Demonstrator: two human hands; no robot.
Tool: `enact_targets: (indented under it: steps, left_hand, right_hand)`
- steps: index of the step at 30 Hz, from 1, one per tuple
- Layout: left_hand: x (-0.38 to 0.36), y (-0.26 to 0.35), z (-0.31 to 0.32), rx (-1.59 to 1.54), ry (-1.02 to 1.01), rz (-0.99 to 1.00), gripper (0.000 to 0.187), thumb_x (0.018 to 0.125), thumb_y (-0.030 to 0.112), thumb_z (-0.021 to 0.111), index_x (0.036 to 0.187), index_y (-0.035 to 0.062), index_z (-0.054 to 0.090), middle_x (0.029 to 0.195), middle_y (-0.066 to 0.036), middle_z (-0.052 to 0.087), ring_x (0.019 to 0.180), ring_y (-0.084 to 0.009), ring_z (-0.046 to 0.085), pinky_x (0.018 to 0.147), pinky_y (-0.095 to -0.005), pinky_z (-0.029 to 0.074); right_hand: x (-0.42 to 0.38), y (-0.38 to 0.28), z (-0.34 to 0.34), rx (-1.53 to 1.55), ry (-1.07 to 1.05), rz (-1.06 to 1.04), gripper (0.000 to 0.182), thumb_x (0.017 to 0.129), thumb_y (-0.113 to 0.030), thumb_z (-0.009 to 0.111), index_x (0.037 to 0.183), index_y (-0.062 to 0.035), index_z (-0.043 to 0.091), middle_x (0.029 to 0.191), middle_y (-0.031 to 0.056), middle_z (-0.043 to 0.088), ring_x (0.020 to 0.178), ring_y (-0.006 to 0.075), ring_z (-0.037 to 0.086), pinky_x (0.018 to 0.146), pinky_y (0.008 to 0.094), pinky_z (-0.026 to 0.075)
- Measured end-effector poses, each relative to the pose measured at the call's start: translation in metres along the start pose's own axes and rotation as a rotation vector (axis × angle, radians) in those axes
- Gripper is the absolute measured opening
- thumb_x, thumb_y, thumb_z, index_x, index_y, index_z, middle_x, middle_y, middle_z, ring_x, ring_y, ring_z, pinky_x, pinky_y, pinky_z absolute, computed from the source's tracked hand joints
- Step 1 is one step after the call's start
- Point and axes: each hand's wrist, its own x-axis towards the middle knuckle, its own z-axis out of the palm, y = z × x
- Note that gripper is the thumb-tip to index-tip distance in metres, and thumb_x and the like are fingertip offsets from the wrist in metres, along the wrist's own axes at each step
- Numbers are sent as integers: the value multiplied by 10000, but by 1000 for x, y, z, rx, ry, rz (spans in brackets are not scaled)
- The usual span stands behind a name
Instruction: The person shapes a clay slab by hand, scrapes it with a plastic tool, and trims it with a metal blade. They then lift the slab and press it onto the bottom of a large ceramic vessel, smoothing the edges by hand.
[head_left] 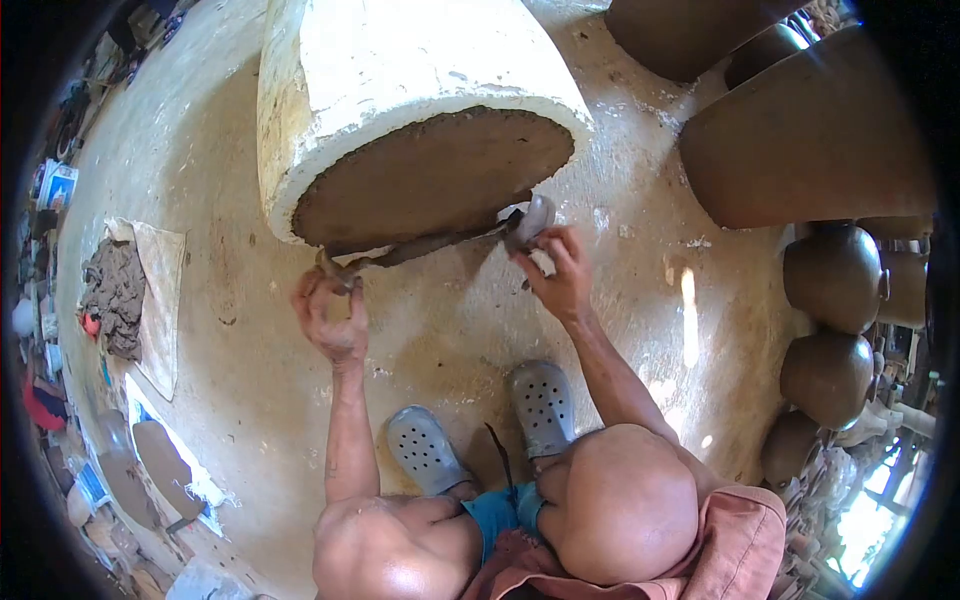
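Note:
A large white plaster mould [430,60] lies on its side, its open end towards me, with a brown clay disc [440,175] filling that end. Along its lower rim stretches a long, thin strip of wet clay [430,247]. Below the rim's left side, my left hand [335,315] pinches one end of the strip between thumb and fingers. At the other end my right hand [562,275] has its thumb and fingers curled round the strip, where a greyish piece sticks up. The fingertips are partly hidden by the clay.
Big brown clay pots [810,140] stand at the right, with smaller rounded jars [835,275] below them. On the left, a heap of dark clay [115,295] lies on a pale cloth [160,300]. My grey clogs [425,450] rest on the concrete floor [260,430].

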Motion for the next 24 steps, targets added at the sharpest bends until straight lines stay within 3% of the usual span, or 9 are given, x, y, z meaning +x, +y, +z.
enact_targets:
  steps: [7,9,10,12,16,18,19,21,24]
  left_hand:
    - [-19,8,3,-45,-89,21,651,832,235,871,1380,35,583,1409,-185,566,1351,-350,497,1125,-522,407]
    - [-5,4,24,-447,197,-411,650,993,328,719,1522,36,479,1503,-145,531,1391,-308,479,1180,-483,365]
    - [-3,-11,30,-431,208,-416,650,993,328,719,1522,36,479,1503,-145,531,1391,-308,479,1180,-483,365]
    - [-4,-46,42,-1102,-8,-971,678,1070,408,627,1576,15,406,1363,-120,604,1267,-245,564,1100,-456,445]
    - [4,-56,32,-807,-183,-810,459,1148,242,443,1547,16,466,1529,-114,536,1407,-229,483,1202,-390,340]
    - [15,-44,1,-1518,-631,-318,582,1045,375,681,1457,-9,533,1354,-101,636,1209,-247,633,1044,-404,501]
    - [0,-37,6,-1523,-637,-317,582,1045,375,681,1457,-9,533,1354,-101,636,1209,-247,633,1044,-404,501]
    - [-41,-10,28,-426,-284,-637,547,946,299,783,1381,8,623,1426,-120,607,1309,-221,563,1147,-382,407]
    - [-47,21,13,-167,-449,-344,700,790,381,902,1294,-35,650,1250,-205,680,1220,-314,644,1058,-415,502]
  right_hand:
    - [36,24,19,162,271,284,378,978,-176,702,1309,1,656,1285,194,656,1215,344,629,1003,420,519]
    - [46,41,39,296,293,419,396,1007,-229,668,1319,13,649,1334,209,647,1284,357,609,1024,446,504]
    - [42,55,51,438,109,542,433,1019,-259,647,1354,14,634,1338,221,653,1282,357,621,1038,435,503]
    - [38,46,65,581,-103,656,470,1031,-289,627,1389,16,620,1341,234,660,1281,357,633,1052,424,503]
    - [27,16,64,128,-88,515,439,965,-285,713,1280,20,685,1200,240,691,1141,383,673,1010,445,513]
    - [18,9,55,128,-156,566,476,904,-328,787,1211,27,710,1133,220,687,1040,389,673,947,456,527]
    - [15,0,49,123,-150,570,476,904,-328,787,1211,27,710,1133,220,687,1040,389,673,947,456,527]
    - [5,-20,34,74,-273,480,523,859,-376,837,1174,25,719,1068,197,673,961,362,663,885,432,540]
    - [-1,-44,19,356,-411,505,493,869,-385,833,1155,4,733,1045,183,666,925,328,653,844,410,540]
